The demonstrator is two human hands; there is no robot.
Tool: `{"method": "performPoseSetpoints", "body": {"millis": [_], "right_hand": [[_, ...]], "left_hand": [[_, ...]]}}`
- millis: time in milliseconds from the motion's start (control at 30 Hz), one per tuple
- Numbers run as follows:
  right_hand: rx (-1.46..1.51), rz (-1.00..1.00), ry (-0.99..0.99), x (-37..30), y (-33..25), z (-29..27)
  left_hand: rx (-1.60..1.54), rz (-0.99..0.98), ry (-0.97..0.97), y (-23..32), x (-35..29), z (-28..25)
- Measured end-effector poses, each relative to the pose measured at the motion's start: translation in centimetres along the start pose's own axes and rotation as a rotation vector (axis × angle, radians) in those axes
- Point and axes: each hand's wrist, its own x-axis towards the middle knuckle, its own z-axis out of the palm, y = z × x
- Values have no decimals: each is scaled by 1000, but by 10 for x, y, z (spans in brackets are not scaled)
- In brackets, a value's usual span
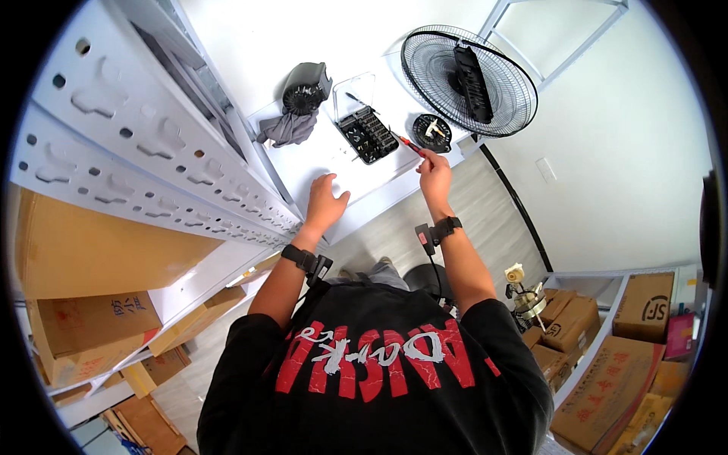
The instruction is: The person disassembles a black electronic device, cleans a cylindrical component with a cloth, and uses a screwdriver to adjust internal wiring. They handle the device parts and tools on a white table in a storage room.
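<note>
My right hand (434, 178) grips a red-handled screwdriver (411, 145), its shaft pointing left toward an open black bit case (368, 138). Rows of small bits and other small pieces fill the case, and a clear lid stands raised behind it. Whether the tip touches the case is too small to tell. My left hand (327, 203) rests at the front edge of the white table (311, 163), holding nothing, thumb and fingers apart. Right of the case lies a round black part (432, 135) with whitish pieces on it.
A dark fan motor housing (305, 87) and a grey cloth (290, 129) occupy the table's left side. At the back right stands a caged fan head (470, 80). Metal shelving (163, 144) with cardboard boxes rises close on my left; more boxes (607, 394) fill shelves at lower right.
</note>
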Motion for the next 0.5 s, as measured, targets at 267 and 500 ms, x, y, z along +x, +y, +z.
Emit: {"method": "performPoseSetpoints", "body": {"millis": [267,500], "right_hand": [[-35,-80,132,13,-22,-35],[127,91,138,8,-39,-52]], "left_hand": [[75,43,11,5,-5,3],[15,25,26,16,3,-4]]}}
